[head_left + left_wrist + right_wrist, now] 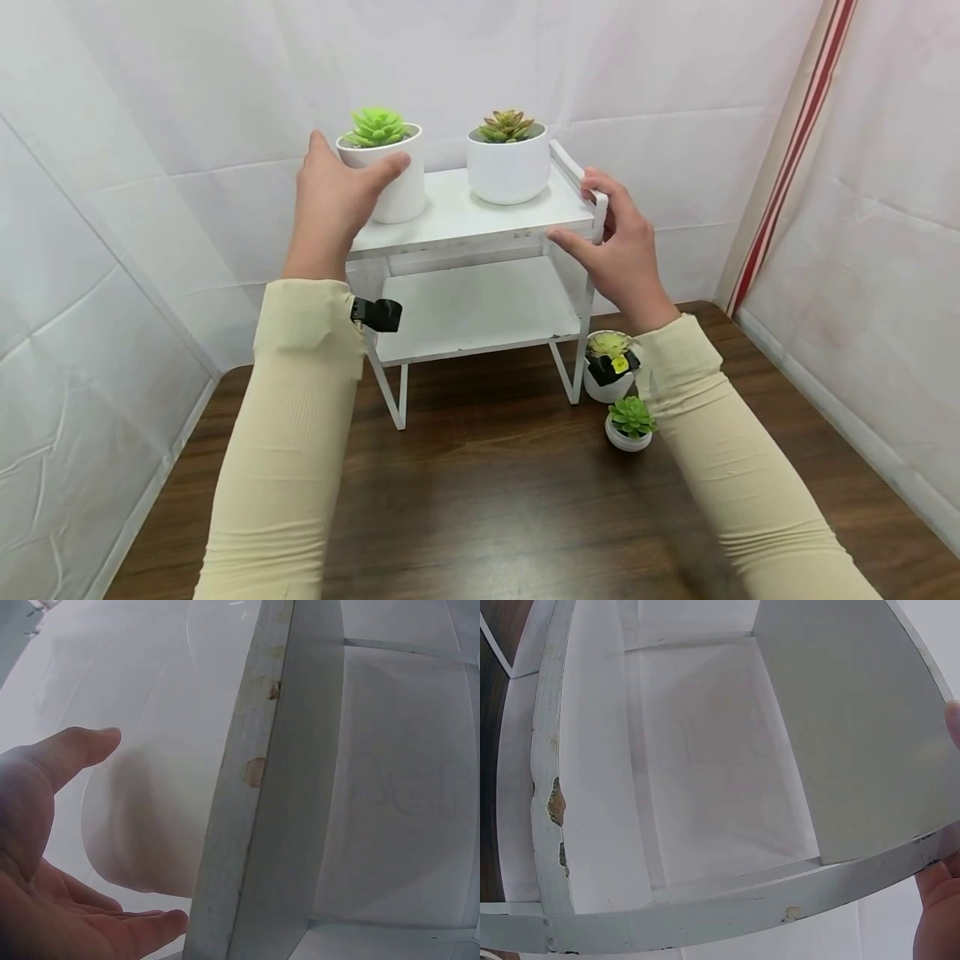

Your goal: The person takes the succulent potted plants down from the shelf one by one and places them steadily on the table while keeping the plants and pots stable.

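Observation:
A white two-tier shelf stand (461, 237) stands on the brown table. On its top left is a tall white pot (403, 187) with a bright green succulent (377, 127). My left hand (333, 200) is spread around this pot, thumb in front. In the left wrist view, a gap shows between the thumb and the pot (146, 832). My right hand (622, 250) grips the stand's right end, fingers over the side rail and thumb at the front edge of the top. In the right wrist view, the frame (727, 915) partly hides that hand.
A wide white pot (510, 171) with a reddish-green succulent stands on the top right. Beside the stand's right leg, a small potted plant (609, 387) and a smaller green one (632, 421) sit on the brown table (480, 517). White sheets (187, 92) hang around the table.

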The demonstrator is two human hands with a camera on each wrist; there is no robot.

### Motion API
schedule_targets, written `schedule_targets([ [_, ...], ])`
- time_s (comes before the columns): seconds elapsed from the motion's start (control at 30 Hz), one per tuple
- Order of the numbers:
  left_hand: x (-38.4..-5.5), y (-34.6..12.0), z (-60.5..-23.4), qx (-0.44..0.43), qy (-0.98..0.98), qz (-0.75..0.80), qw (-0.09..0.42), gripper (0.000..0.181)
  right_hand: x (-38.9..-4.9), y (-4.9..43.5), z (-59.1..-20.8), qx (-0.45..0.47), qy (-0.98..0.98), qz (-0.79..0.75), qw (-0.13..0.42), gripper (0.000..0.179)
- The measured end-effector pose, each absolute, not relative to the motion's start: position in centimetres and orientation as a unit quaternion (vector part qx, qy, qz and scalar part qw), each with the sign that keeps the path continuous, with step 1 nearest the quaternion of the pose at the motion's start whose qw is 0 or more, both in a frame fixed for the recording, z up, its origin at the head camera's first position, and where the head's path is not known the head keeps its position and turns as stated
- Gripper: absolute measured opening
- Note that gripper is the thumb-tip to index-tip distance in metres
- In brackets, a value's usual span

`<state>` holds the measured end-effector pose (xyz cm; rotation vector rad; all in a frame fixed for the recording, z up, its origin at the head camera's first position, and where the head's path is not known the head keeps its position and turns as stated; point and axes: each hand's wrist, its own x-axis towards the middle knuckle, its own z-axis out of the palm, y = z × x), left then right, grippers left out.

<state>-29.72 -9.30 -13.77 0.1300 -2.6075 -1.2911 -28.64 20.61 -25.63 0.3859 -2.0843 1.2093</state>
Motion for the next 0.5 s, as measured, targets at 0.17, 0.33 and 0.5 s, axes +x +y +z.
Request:
schedule_targets([
  [0.17,-30.11,-9.12,-13.72,0.046,-0.888,-0.441,0.118,0.116,-28.39,20.52,-25.5,0.149,-0.799,0.47,0.344,0.067],
  [0.33,-30.4,-9.05,-13.65,0.048,-0.888,-0.44,0.122,0.115,-28.46,20.36,-25.52,0.149,-0.797,0.476,0.342,0.068],
  [0.5,-30.51,-9.02,-13.68,0.048,-0.89,-0.438,0.119,0.11,-28.67,20.32,-25.62,0.153,-0.795,0.477,0.344,0.068],
])
